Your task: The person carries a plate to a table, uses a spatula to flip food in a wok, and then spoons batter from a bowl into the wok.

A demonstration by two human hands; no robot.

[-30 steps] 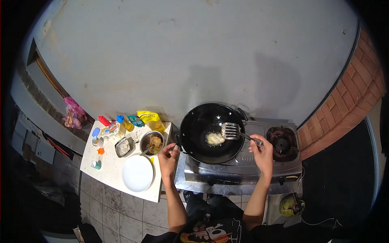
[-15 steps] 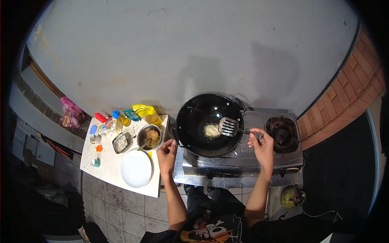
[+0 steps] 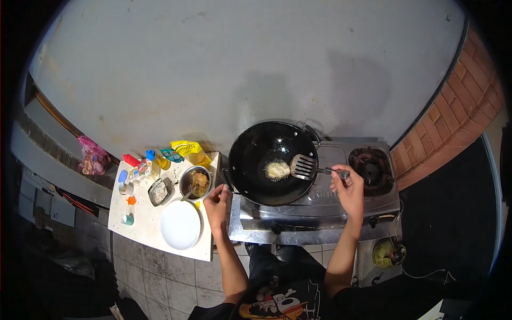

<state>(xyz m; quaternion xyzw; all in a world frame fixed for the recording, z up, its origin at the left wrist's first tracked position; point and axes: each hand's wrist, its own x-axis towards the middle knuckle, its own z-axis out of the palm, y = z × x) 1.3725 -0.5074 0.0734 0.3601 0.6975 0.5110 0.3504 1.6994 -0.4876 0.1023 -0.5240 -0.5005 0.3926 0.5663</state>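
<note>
A black wok (image 3: 256,181) sits on the left burner of the stove, with a pale, battered piece of food (image 3: 277,169) frying in bubbling oil inside. My right hand (image 3: 349,189) is wrapped round the dark handle of a slotted turner (image 3: 303,167). The turner's metal head is over the wok, its edge right at the food's right side. At the wok's left side, my left hand (image 3: 217,205) pinches the lower end of the loop handle (image 3: 228,180) with thumb and fingers.
On the white table at left are a white plate (image 3: 180,225), a metal bowl (image 3: 186,180) of battered food with a spoon, a dark dish of flour (image 3: 158,192), bottles and a yellow packet (image 3: 188,147). A second burner (image 3: 369,169) lies right; a wall rises behind.
The turner and my right hand have shifted slightly right, and the head has turned a little. Bubbling around the food looks wider. My left hand stays at the wok's handle.
</note>
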